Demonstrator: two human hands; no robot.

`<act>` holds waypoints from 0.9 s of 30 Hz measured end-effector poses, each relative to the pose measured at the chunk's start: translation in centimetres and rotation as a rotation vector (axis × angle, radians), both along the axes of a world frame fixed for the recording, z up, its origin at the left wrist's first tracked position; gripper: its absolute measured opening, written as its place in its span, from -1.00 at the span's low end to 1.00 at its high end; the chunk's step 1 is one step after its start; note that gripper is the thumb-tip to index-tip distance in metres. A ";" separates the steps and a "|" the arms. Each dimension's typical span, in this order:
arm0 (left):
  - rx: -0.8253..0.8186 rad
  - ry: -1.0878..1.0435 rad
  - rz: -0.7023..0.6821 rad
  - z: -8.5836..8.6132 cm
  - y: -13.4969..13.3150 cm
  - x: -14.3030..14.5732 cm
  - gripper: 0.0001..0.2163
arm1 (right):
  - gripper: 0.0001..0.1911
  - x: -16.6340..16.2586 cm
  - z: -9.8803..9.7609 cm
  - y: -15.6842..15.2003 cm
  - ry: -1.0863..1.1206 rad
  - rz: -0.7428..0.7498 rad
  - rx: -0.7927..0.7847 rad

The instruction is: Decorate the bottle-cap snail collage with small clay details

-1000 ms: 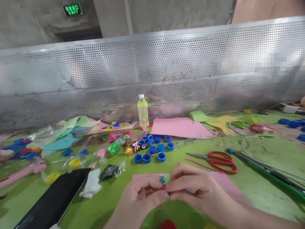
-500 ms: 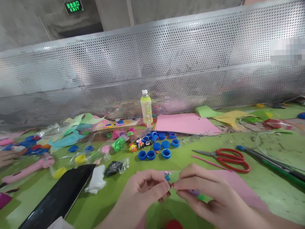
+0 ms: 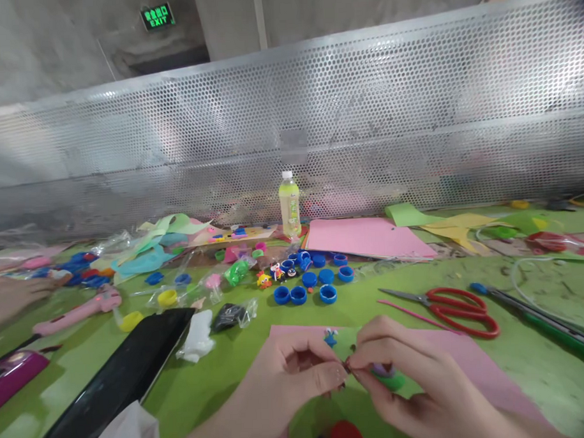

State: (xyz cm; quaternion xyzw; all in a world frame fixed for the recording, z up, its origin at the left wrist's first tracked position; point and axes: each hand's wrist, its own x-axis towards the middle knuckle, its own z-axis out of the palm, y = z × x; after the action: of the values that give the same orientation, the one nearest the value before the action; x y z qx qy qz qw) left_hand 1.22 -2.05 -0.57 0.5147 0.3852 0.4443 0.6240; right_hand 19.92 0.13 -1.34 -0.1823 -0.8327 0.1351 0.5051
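My left hand and my right hand meet fingertip to fingertip above the green table. Both are closed in a pinch on a tiny dark reddish piece, too small to name. Just beyond the fingers a small blue figure with white eyes shows over pink paper. Partly behind my right hand are a green lump and a purple one. A red round thing lies at the lower edge, below my hands.
Blue bottle caps and small figures stand ahead. Red-handled scissors lie to the right, with a green tool beyond. A black phone-like slab, a pink glue gun and another person's hand are left. A bottle stands behind.
The whole view has shifted, so things sit slightly further right. My hands stay pinched together, and more of the green lump beside my right hand shows.
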 end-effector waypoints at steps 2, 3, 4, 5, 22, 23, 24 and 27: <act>-0.012 -0.003 0.003 -0.1 0.0 0.0 -0.91 | -0.73 0.1 -0.2 0.1 -0.037 0.008 0.015; -0.020 0.001 0.005 -0.2 -0.1 0.0 -0.91 | -0.73 0.2 -0.2 0.1 -0.059 0.006 0.031; -0.028 0.004 0.008 -0.2 -0.1 0.1 -0.90 | -0.75 0.3 -0.2 0.1 -0.080 -0.001 0.051; -0.034 0.004 0.012 -0.3 -0.1 0.1 -0.89 | -0.77 0.3 -0.1 0.1 -0.098 -0.009 0.073; 0.046 0.337 -0.093 2.0 0.0 -0.9 -0.73 | -0.74 0.4 -0.5 0.0 -0.174 -0.102 0.247; 0.104 0.438 -0.109 3.0 0.1 -2.1 -0.77 | -0.77 0.4 -0.5 0.0 -0.160 -0.107 0.257; 0.261 0.718 -0.171 4.0 0.2 -3.8 -0.79 | -0.81 0.4 -0.6 0.0 -0.153 -0.112 0.256; 0.464 1.329 0.008 6.6 0.5 -10.2 -0.65 | -0.87 0.5 -1.5 0.4 -0.194 -0.102 0.209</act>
State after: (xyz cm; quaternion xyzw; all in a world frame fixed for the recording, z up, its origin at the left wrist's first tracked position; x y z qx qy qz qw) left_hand -9.00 -1.54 6.05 0.7956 0.5819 0.1085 0.1289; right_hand 20.38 0.56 -2.86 -0.1832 -0.8768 0.0036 0.4447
